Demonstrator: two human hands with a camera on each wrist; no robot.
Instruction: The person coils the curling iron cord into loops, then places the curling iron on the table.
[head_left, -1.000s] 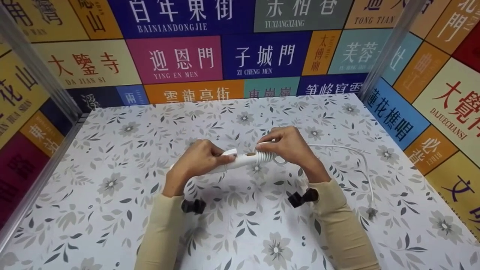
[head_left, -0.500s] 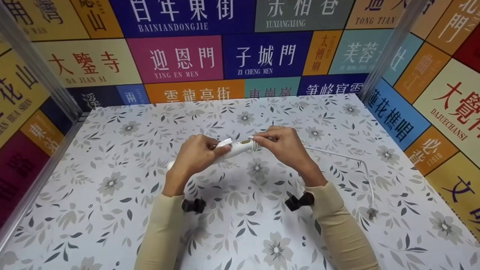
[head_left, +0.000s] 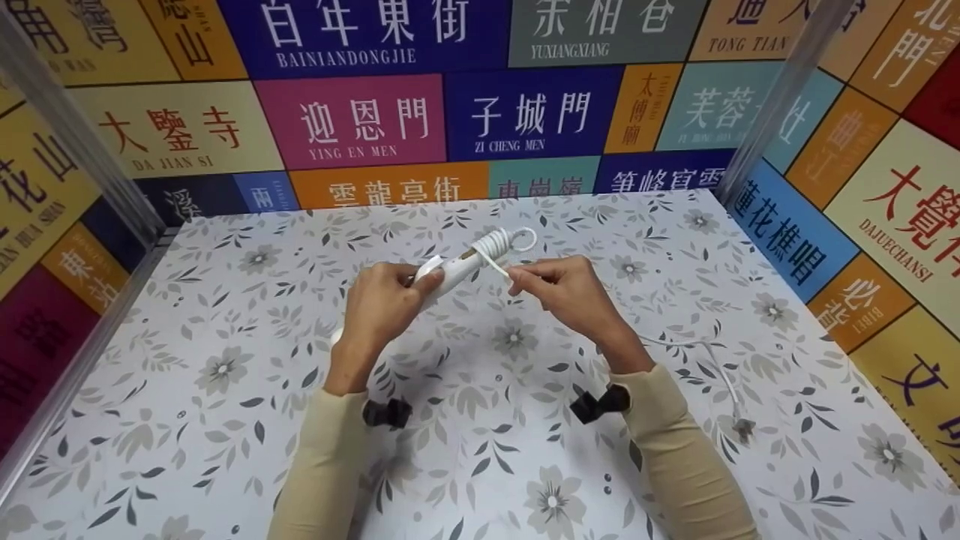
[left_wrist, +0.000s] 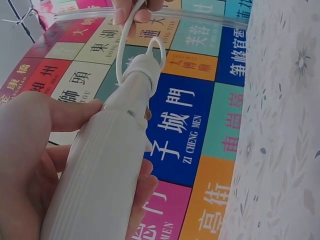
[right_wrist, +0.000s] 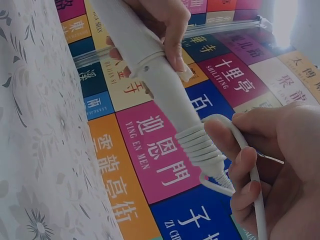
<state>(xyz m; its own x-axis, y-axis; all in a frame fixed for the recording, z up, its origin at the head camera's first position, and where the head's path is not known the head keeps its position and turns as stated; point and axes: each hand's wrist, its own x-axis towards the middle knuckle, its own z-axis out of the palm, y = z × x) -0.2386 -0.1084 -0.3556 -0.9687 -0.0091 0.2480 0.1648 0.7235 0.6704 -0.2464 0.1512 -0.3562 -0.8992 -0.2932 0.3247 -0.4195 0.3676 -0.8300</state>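
A white curling iron (head_left: 456, 274) is held above the table, its handle end tilted up to the right. My left hand (head_left: 386, 304) grips it around the body, thumb beside the small lever (head_left: 430, 264). Several turns of its white power cord (right_wrist: 200, 145) wind around the handle end, where a loop (head_left: 524, 239) sticks out. My right hand (head_left: 559, 286) pinches the cord a short way off the coils. In the right wrist view the cord runs across the curled fingers (right_wrist: 245, 162). The ribbed body (left_wrist: 92, 175) fills the left hand in the left wrist view.
The cord's free length (head_left: 716, 360) trails over the flower-patterned table (head_left: 225, 450) to a plug (head_left: 742, 428) at the right. Panels with coloured signs (head_left: 349, 120) rise behind and on both sides, joined by clear corner posts (head_left: 780, 97).
The curling iron has tilted, its handle end swinging up and away. My right hand carries the cord from behind the handle to its near right side. The trailing cord has shifted nearer.
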